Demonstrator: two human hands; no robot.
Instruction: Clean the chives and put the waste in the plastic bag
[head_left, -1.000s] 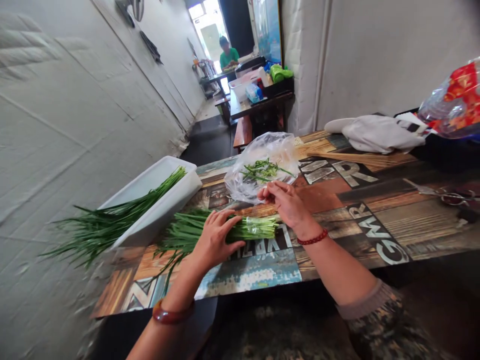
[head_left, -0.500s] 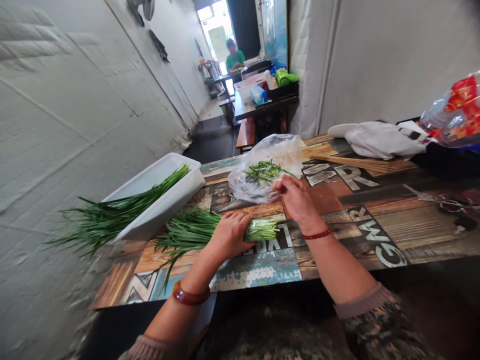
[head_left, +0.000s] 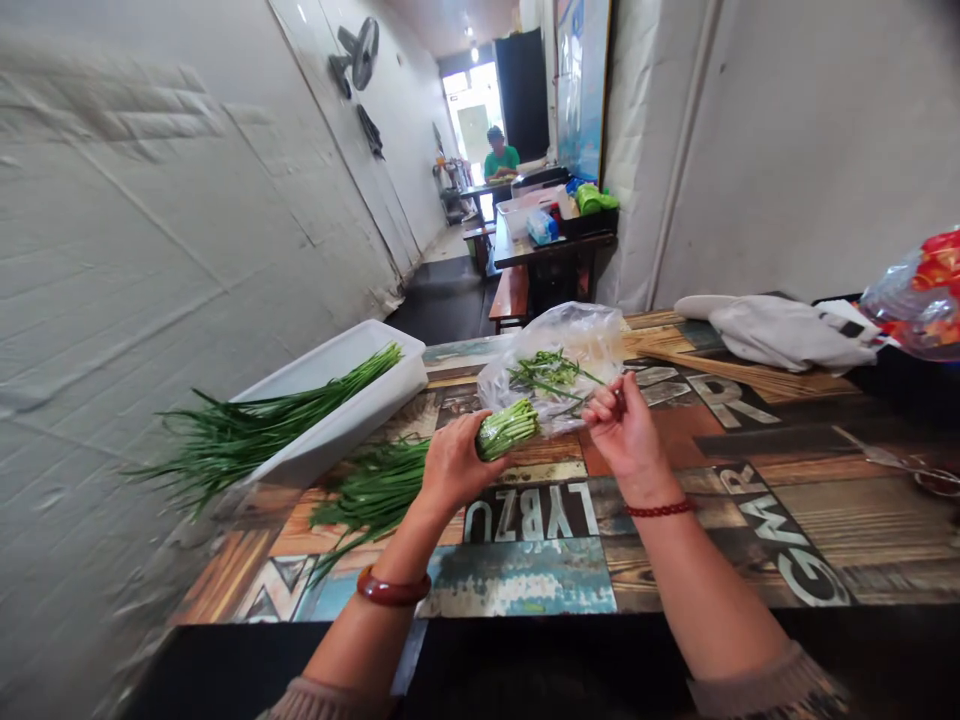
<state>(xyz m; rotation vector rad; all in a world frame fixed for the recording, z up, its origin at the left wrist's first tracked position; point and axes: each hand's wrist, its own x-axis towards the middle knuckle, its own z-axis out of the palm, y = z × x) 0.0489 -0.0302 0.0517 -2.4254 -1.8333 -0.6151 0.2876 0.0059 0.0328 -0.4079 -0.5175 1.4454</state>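
Stem ends (head_left: 521, 420) of my bunch (head_left: 390, 485) now tip up off the bench (head_left: 525, 585) toward 2 o'clock, where half a second ago they lay pointing at 3, and my right grip (head_left: 626, 435) has turned to show more palm. That green, leafy bunch lies in front of me, its leaves trailing toward 8 o'clock on the bench. My left grip (head_left: 457, 460) is clamped around it just behind the pale ends, where something clear and shiny wraps the stems. My right grip hangs near, at 3 o'clock from the bunch, fingers curled in toward the thumb; I cannot tell whether they pinch a stem.

Close by at 1 to 2 o'clock sits a clear plastic bag (head_left: 589, 335) with short green scraps (head_left: 551, 370) in it. At 10 o'clock a white tub (head_left: 375, 410) holds more long greens (head_left: 300, 415), their leaves spilling over its near end.

As I judge it, I am partway: scraps are gathered and one bunch is in hand and apparently bound, while some tidying of it may remain. Whether the tub's greens are finished or waiting, I cannot tell.

Farther out, thin sticks (head_left: 739, 372) and a pale cap (head_left: 787, 335) lie toward 2 o'clock, scissors (head_left: 889, 457) at 3. Far off at 12, a person in green (head_left: 501, 160) sits at another table.
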